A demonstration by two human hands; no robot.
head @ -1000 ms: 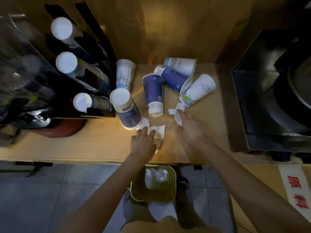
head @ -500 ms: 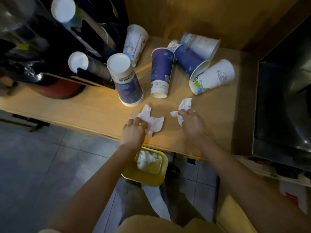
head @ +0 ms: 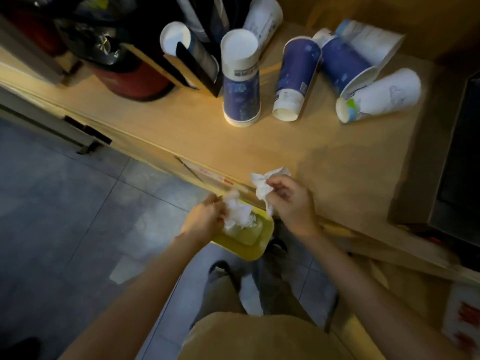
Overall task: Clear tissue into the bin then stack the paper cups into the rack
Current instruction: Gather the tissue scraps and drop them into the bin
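Observation:
My left hand grips a crumpled white tissue right over the yellow bin on the floor, which holds more tissue. My right hand pinches a second white tissue above the counter's front edge. Several paper cups stay on the wooden counter: a blue stack upside down, a blue cup tipped over, and white and blue cups lying at the right. The black cup rack stands at the back left with a cup in it.
A red bin with a black liner sits left of the rack. A dark appliance fills the counter's right side. Grey floor tiles lie below, and my legs and shoes stand beside the yellow bin.
Both hands picked their tissues off the counter and pulled back toward me. The left one is now down over the yellow bin. The view dipped toward the floor.

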